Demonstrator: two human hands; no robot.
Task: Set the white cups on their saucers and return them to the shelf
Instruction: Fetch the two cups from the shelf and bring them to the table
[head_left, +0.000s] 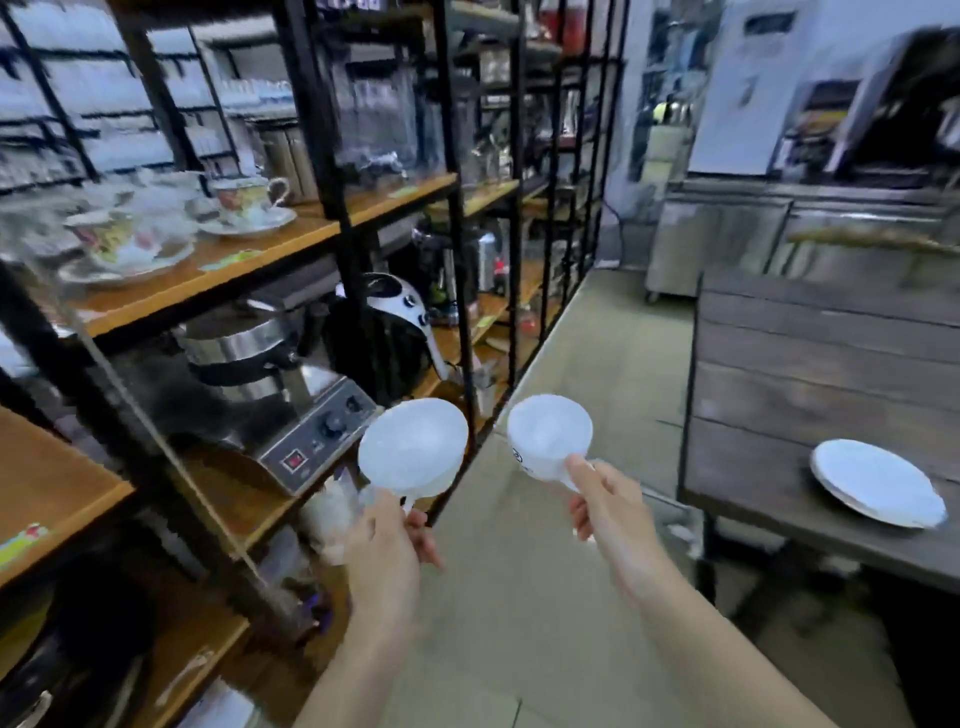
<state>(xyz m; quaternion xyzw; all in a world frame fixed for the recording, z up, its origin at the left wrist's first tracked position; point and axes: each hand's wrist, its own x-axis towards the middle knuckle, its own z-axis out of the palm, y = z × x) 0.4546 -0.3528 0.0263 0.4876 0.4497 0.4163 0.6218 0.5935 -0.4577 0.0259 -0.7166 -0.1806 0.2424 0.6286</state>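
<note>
While a black-framed shelf (322, 228) with wooden boards fills the left, holding floral teacups (244, 200) above and a steel appliance (291, 415) below, a dark wooden desk (810, 384) stands on the right with one white saucer (878, 483) near its front edge. Each hand carries a white cup over the floor: the left hand (387, 540) has its fingers closed on the handle of the left cup (413, 449), the right hand (605, 506) pinches the handle of the right cup (548, 434). Between shelf and desk the tiled aisle (597, 364) lies open.
</note>
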